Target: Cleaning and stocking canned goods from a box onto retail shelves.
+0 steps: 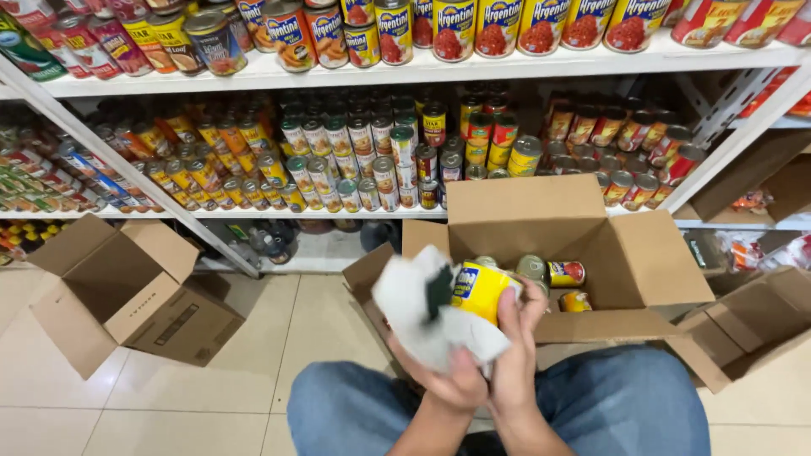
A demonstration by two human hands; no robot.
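Seated over blue-jeaned knees on pale floor tiles. Left hand bunched around a white cloth; right hand gripping a yellow can, cloth pressed against it. Just beyond, open cardboard box holding more cans. Left, an empty box. Farther, white shelves packed with cans.

A yellow-labelled can is held over an open brown carton; a second empty carton is placed left; red- and yellow-labelled cans are shelved above.

Both hands hold a yellow can against a white cloth above an open cardboard box of cans.
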